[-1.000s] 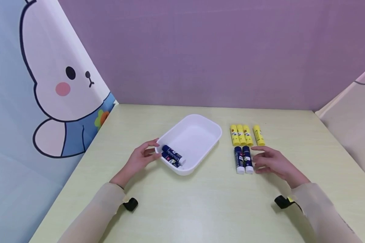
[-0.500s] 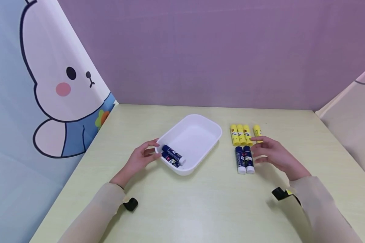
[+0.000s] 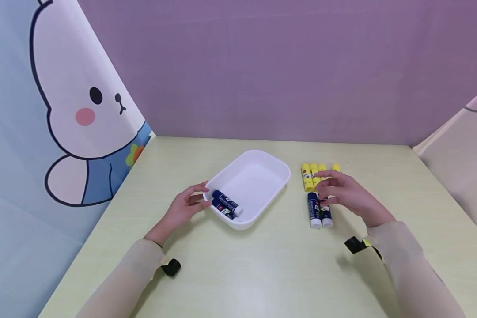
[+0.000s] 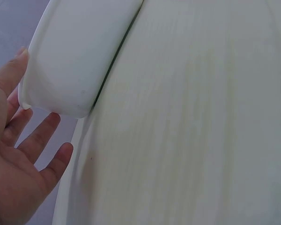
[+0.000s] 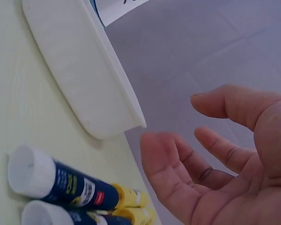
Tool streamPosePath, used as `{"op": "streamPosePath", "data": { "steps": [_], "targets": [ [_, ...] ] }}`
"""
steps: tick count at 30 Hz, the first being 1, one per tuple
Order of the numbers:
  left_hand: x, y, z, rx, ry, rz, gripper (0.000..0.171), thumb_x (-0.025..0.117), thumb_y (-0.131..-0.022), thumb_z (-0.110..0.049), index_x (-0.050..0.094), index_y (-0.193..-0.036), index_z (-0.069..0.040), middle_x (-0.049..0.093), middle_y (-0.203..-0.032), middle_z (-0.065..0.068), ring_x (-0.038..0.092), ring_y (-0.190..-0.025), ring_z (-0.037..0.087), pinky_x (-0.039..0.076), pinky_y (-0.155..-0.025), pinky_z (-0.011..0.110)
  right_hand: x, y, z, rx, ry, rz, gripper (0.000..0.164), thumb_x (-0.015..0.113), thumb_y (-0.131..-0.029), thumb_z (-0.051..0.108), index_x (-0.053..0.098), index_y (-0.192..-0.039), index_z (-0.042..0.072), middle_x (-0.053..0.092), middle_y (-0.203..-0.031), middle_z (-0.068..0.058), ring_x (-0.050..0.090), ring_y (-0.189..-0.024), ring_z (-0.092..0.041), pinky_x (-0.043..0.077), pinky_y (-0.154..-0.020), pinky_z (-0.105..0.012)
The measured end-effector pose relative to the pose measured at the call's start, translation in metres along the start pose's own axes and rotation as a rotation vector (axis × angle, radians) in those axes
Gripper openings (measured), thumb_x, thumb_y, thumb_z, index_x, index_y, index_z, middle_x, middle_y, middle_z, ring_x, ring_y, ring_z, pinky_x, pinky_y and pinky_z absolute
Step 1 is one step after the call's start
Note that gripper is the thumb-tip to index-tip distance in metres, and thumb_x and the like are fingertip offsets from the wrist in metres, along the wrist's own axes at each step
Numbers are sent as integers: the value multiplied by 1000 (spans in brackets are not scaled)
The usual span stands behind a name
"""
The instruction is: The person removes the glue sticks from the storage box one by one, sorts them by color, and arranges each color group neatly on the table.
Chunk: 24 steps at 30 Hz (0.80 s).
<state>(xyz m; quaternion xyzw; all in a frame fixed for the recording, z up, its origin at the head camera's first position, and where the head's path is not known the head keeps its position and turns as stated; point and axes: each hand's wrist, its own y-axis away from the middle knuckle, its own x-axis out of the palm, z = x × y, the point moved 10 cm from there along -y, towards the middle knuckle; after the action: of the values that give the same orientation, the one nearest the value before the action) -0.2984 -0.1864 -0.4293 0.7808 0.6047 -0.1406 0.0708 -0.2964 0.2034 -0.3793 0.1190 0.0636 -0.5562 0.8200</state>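
A white plastic tray (image 3: 258, 181) sits on the table with two dark-blue glue sticks (image 3: 227, 202) lying in its near left end. My left hand (image 3: 184, 205) holds the tray's left end, fingertips and thumb at the rim. Right of the tray, two more blue glue sticks (image 3: 314, 210) with white ends lie side by side. Several yellow glue sticks (image 3: 307, 177) lie just behind them. Over both groups hovers my right hand (image 3: 347, 196), which partly hides them. In the right wrist view its fingers curve loosely with nothing between them.
The pale wood-grain table (image 3: 238, 269) meets a purple backdrop (image 3: 262, 70) at its far edge. A blue cloth with a cartoon figure (image 3: 79, 97) hangs on the left. A light panel (image 3: 461, 163) stands along the right side.
My right hand moves from beside the blue glue sticks, forward and then left, over the blue and yellow ones. The left hand and the tray stay in place.
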Motion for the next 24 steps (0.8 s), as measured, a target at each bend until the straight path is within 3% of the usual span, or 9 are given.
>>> {"op": "streamPosePath", "data": {
  "steps": [6, 13, 24],
  "targets": [
    [-1, 0, 0, -3, 6, -1, 36, 70, -93, -4, 58, -127, 0, 36, -157, 14, 55, -124, 42, 54, -94, 35, 8, -9, 13, -33, 18, 23, 55, 59, -96, 1, 33, -144, -8, 52, -116, -27, 63, -90, -20, 61, -79, -37],
    [0, 0, 0, 18, 12, 8, 36, 69, -93, -4, 57, -127, 2, 36, -157, 16, 56, -122, 43, 55, -92, 32, 18, -20, 26, -72, -30, 54, 40, 60, -95, -1, 46, -133, 3, 57, -107, -17, 66, -89, -28, 60, -77, -37],
    [-2, 2, 0, 7, 10, 5, 36, 69, -93, -3, 57, -127, 1, 36, -157, 15, 55, -124, 43, 55, -93, 32, 41, -40, 41, -59, -44, 82, 51, 60, -95, -1, 38, -141, -4, 56, -110, -22, 64, -87, -24, 60, -78, -38]
  ]
}}
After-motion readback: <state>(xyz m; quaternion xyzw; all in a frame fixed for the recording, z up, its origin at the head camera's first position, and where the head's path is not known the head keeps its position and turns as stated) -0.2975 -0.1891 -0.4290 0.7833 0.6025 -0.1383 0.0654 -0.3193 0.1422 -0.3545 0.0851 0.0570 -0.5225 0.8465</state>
